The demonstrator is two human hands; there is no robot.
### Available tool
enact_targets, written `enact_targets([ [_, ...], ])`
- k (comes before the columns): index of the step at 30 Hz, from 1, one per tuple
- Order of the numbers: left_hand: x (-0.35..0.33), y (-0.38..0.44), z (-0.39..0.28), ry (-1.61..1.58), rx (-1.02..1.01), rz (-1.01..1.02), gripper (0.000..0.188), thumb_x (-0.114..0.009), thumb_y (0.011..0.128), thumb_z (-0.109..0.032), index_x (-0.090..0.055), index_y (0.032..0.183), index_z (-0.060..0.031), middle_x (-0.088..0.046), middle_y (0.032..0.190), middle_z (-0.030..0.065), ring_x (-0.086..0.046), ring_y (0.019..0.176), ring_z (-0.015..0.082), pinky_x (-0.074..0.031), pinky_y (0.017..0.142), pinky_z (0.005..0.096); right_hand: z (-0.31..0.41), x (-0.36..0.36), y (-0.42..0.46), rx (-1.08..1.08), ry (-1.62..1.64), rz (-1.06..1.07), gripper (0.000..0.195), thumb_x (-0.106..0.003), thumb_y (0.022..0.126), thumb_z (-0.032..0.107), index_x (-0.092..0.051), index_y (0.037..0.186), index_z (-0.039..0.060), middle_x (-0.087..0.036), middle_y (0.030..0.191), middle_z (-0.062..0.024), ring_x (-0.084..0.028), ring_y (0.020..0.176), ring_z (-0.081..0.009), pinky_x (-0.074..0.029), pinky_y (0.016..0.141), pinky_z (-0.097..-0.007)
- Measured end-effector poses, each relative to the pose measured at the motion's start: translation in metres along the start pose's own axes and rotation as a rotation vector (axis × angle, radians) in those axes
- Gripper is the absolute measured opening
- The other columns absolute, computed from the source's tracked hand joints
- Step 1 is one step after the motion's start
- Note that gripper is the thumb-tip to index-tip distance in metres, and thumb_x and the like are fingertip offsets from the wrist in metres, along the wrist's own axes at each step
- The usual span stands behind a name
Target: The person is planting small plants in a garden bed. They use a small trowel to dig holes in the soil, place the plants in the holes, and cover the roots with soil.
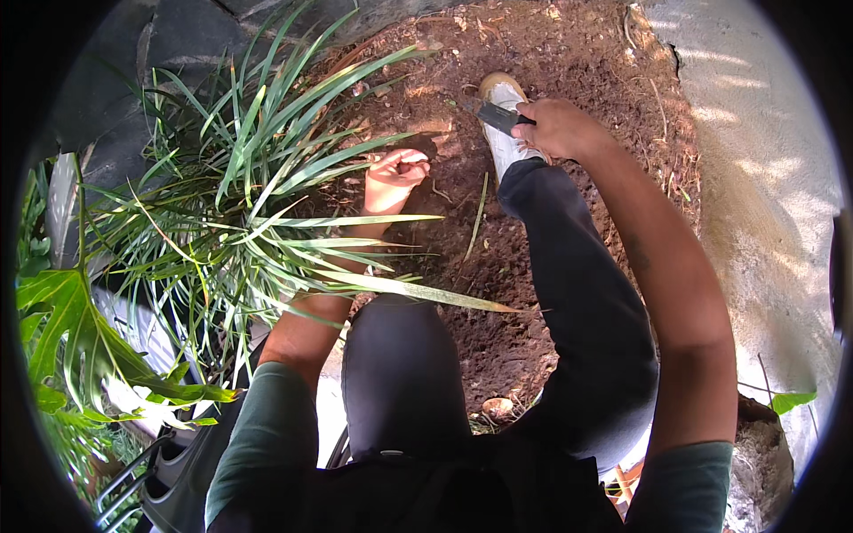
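Observation:
In my right hand point(560, 130) is a short tool with a flat, dark blade point(497, 118), perhaps a hand trowel or a broad knife. Its blade points left, over the white shoe point(504, 100) on my right foot. My left hand point(402, 169) is just above the brown soil point(493, 273), palm partly up and fingers curled; whether something small lies in them cannot be told. Long strap-like leaves of a green clump plant point(266, 166) cross in front of my left forearm. A loose narrow leaf point(477, 216) lies on the soil between my hands.
A rough concrete surface point(753, 166) borders the soil on the right, with a rock point(760, 466) at the lower right. Grey stone slabs point(186, 40) lie at the upper left. A large lobed leaf point(86, 340) and a black plastic object point(180, 480) are at the lower left.

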State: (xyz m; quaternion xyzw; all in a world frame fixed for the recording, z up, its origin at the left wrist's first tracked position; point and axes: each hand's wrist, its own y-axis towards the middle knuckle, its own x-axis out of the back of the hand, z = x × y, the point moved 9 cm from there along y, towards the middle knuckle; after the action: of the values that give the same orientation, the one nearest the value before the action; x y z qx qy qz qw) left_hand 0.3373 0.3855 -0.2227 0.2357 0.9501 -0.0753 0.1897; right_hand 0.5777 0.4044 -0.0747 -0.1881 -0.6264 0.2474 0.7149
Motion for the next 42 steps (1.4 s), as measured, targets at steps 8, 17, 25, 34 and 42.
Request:
enact_targets([
  [8,0.036,-0.005,0.018,-0.111,0.113,-0.168,0.018,-0.068,0.094,0.003,-0.069,0.112,0.0039,-0.072,0.097,0.0086,-0.066,0.083,0.0148,-0.055,0.075,0.0295,0.009,-0.049,0.034,-0.192,0.24,0.208,0.045,-0.059,0.104,0.036,-0.067,0.117,-0.0066,-0.067,0.067,-0.0133,-0.065,0.057,-0.0234,-0.052,0.067,-0.041],
  [17,0.026,0.037,-0.011,-0.194,0.114,-0.297,0.017,-0.07,0.092,0.0,-0.068,0.108,0.0041,-0.07,0.091,0.0069,-0.064,0.079,0.014,-0.053,0.072,0.0283,0.025,-0.051,0.039,-0.171,0.256,0.212,0.057,-0.053,0.106,0.04,-0.066,0.069,-0.0012,-0.062,0.056,-0.0113,-0.064,0.059,-0.0258,-0.05,0.073,-0.0432],
  [25,0.019,0.045,-0.012,-0.127,0.165,-0.341,0.019,-0.073,0.09,0.0,-0.067,0.108,0.0021,-0.07,0.092,0.0054,-0.064,0.077,0.0133,-0.052,0.072,0.0271,0.015,-0.059,0.049,-0.307,0.449,0.198,0.058,-0.052,0.107,0.039,-0.064,0.067,-0.0011,-0.06,0.055,-0.0093,-0.061,0.056,-0.0235,-0.049,0.071,-0.0428],
  [34,0.03,0.046,-0.001,-0.122,0.14,-0.33,0.021,-0.071,0.092,-0.002,-0.067,0.112,0.0038,-0.072,0.096,0.0078,-0.067,0.082,0.0148,-0.054,0.075,0.0282,0.017,-0.11,0.097,-0.453,0.787,0.027,0.046,-0.059,0.106,0.034,-0.064,0.09,-0.009,-0.067,0.072,-0.0146,-0.063,0.054,-0.0201,-0.052,0.053,-0.0367],
  [42,0.029,0.04,-0.003,-0.106,0.174,-0.346,0.02,-0.071,0.09,-0.003,-0.066,0.107,0.0052,-0.071,0.097,0.0096,-0.066,0.081,0.0156,-0.054,0.074,0.0288,0.03,-0.145,0.067,-0.539,0.567,-0.39,0.042,-0.055,0.103,0.036,-0.064,0.121,-0.0014,-0.072,0.101,-0.0273,-0.069,0.103,-0.044,-0.054,0.091,-0.0507],
])
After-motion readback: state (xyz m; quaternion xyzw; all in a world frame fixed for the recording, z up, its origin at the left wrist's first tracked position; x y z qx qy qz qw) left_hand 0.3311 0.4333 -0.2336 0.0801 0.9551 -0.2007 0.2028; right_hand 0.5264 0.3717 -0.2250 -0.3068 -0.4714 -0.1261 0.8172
